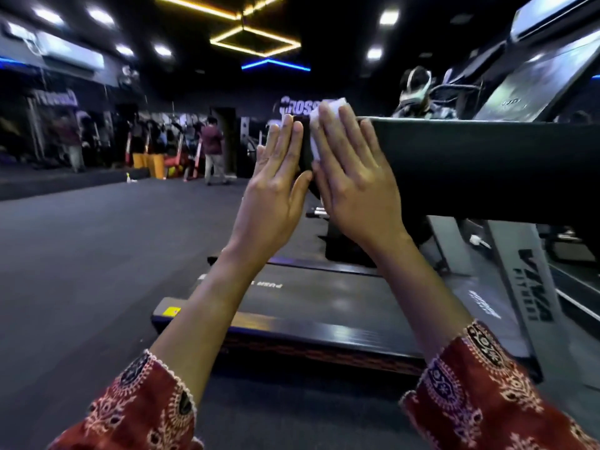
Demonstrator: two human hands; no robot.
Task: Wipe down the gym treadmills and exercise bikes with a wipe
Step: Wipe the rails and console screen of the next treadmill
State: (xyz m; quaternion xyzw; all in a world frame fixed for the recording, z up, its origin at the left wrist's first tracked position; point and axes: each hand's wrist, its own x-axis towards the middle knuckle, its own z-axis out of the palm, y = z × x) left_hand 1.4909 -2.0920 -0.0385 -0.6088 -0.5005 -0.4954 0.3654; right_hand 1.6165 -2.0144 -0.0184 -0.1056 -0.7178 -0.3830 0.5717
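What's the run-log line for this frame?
machine: treadmill | left hand: flat on handrail end | right hand: flat, pressing wipe to handrail

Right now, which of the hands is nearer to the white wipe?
Right. The right hand presses flat on the white wipe against the treadmill handrail; the left hand rests flat on the handrail's end, just left of the wipe.

Gym hall: background fittings.
Dark floor point(97, 254); at the far end, a person in a maroon top point(212, 147) standing near blurred yellow gear point(147, 162); white wall lettering point(300, 107), partly hidden; air-conditioning unit point(73, 55) high on the left wall; angular yellow strip lights point(255, 40) and a blue strip point(276, 64) overhead.
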